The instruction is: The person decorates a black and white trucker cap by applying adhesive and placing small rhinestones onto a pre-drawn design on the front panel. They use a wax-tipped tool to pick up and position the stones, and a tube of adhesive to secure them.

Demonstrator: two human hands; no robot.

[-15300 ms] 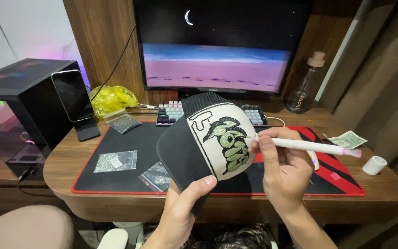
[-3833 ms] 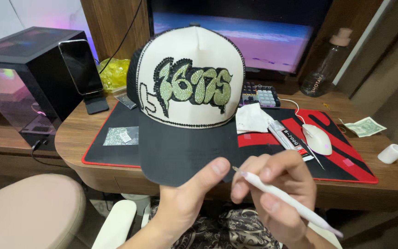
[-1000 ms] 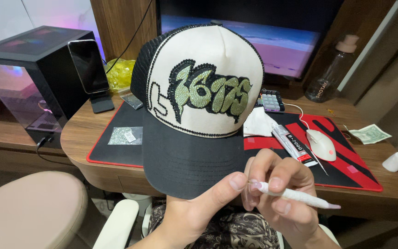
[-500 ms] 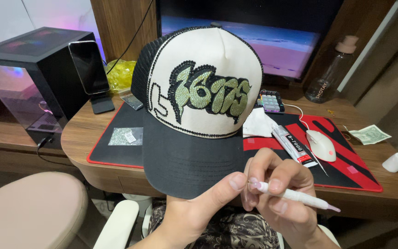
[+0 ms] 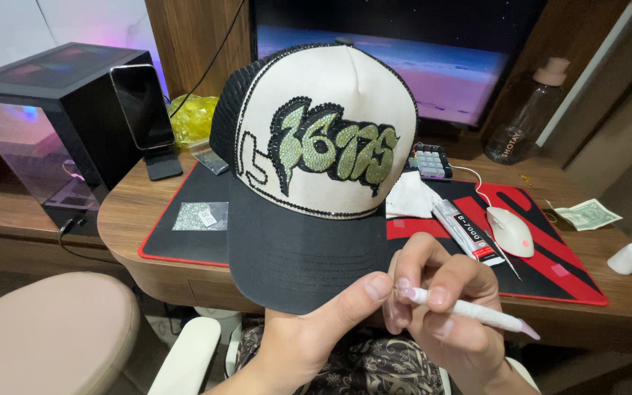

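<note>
White pen in right hand (pinched); left hand holds cap.

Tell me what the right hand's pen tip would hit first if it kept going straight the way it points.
The right hand holds the white pen with its tip aimed left. The left hand's thumb sits right there on the cap's black brim, so the thumb probably comes first, though depth is unclear.

A wide flat monitor screen stands at the back of the worktop, showing a dark starry sky over a pink-purple horizon. A dark, blank phone screen leans upright on a stand at the left. A small clear plastic packet of sparkling stones lies flat on the black-and-red mat. A white glue tube with a red-and-black label lies on the mat beside the white mouse.
</note>
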